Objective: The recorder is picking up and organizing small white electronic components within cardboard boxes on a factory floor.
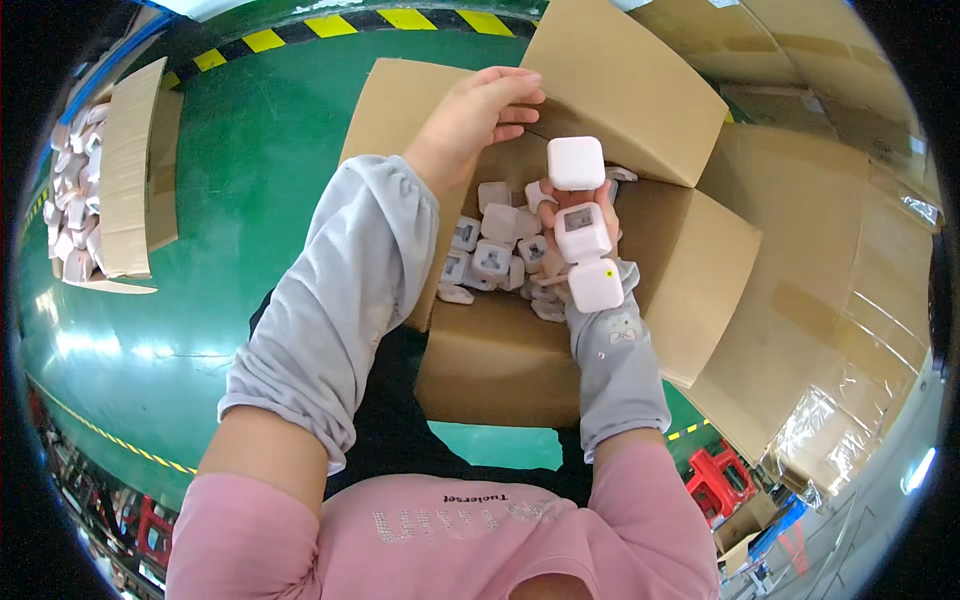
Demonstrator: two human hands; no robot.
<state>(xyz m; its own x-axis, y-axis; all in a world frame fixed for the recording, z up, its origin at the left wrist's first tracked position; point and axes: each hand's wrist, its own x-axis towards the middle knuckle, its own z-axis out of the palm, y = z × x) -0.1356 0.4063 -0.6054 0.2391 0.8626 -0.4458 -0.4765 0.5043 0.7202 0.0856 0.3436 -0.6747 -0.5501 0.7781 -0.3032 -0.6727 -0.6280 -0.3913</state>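
My right hand (606,205) is inside an open cardboard box (500,360), with three small white rounded-square cases in a row on it. The far case (576,163) is plain white. A grey square patch marks the middle case (582,232), and the near case (596,286) bears a small yellow dot. These cases hide much of the palm. My left hand (478,115) hovers over the box's far left corner, by the edge of the far flap (620,80). Its fingers are loosely bent and apart, with nothing seen in them. Below lie several similar white cases (492,258), jumbled.
Another cardboard box (128,180) full of white pieces stands on the green floor (270,120) at the left. Large cardboard sheets (790,290) lean at the right. A red stool (718,480) is at the lower right. Black-yellow tape (330,26) runs along the far floor.
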